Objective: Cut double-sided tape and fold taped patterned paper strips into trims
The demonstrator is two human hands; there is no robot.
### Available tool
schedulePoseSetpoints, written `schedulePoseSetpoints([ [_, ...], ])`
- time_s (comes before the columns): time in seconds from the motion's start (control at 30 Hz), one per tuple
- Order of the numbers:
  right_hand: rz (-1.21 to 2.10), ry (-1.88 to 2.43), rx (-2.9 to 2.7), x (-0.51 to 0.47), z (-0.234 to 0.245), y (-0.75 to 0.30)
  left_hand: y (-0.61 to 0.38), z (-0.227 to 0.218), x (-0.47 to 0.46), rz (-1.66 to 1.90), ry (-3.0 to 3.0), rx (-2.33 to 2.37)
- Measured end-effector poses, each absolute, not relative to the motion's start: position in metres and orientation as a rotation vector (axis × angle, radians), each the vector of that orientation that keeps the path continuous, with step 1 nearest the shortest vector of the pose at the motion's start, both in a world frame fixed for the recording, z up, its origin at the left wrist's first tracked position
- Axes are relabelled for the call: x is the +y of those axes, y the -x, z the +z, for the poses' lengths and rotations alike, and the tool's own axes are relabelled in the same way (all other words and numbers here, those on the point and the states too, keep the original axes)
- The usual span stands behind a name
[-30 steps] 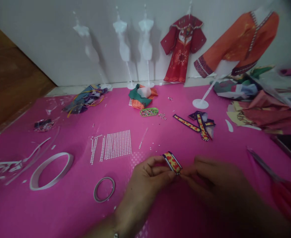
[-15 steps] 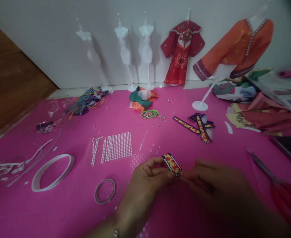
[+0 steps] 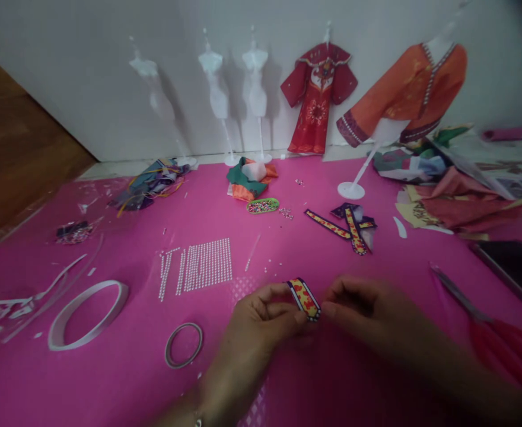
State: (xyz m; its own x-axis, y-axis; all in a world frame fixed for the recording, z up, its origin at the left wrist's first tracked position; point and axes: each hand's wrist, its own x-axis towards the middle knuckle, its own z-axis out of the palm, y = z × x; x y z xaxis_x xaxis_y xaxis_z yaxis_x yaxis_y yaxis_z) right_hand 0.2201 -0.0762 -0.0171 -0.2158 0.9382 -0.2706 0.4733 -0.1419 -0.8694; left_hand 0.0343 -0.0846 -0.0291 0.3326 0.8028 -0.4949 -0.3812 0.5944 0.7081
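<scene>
Pink surface, right hand eased off patterned strip

From my end I am seeing a smooth pink mat giving off a faint plastic-like sheen. At five o'clock the patterned strip is looking like printed cloth, its edge carrying shiny beads. At four, the scissors are showing dull grey metal blades and smooth red plastic-looking handles, and at three the phone is presenting a dark, glassy face. The orange jacket at two is appearing as softly lustrous cloth. Toward eleven, the mannequins are looking like smooth white plastic. Around nine, clear film is glinting in creases.
</scene>
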Motion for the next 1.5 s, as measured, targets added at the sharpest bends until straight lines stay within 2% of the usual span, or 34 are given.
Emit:
schedulePoseSetpoints([
  [0.2, 1.522, 1.611, -1.565, -0.0742, -0.0173, -0.2171, -0.0343, -0.0309, -0.0843, 0.802, -0.51, 0.904],
  [1.5, 1.499, 1.543, -1.576, -0.0784, -0.0162, -0.2139, -0.0371, -0.0263, -0.081, 0.769, -0.621, 0.988],
])
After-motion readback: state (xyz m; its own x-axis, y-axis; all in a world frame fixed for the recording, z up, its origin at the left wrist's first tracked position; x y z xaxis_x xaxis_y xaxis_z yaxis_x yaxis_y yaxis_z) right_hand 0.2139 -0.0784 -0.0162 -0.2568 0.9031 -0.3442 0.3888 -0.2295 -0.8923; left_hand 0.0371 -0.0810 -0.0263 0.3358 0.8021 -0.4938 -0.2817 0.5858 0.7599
